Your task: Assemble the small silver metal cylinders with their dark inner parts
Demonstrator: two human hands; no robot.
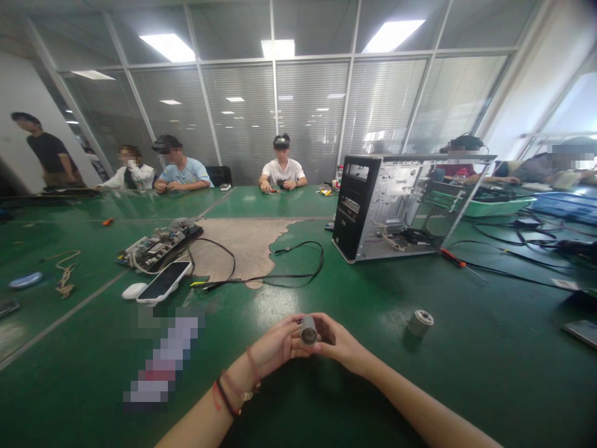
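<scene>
A small grey cylinder [308,331] is held between my two hands, its round end facing me. My left hand [280,341] has its fingers around the left side and underneath. From the right, my right hand [342,343] grips the same piece with thumb and fingers. Some fingertips are hidden behind the cylinder. To the right, a second grey cylinder [422,323] stands upright on the green table [364,404], apart from my hands. Its top is pale with dark openings.
An open computer case [347,208] stands ahead, with a screwdriver [459,260] beside it. At left lie a phone [165,281], a circuit board assembly [161,244] and a black cable [298,275]. A green basket [501,208] is at right. Several people sit across the table.
</scene>
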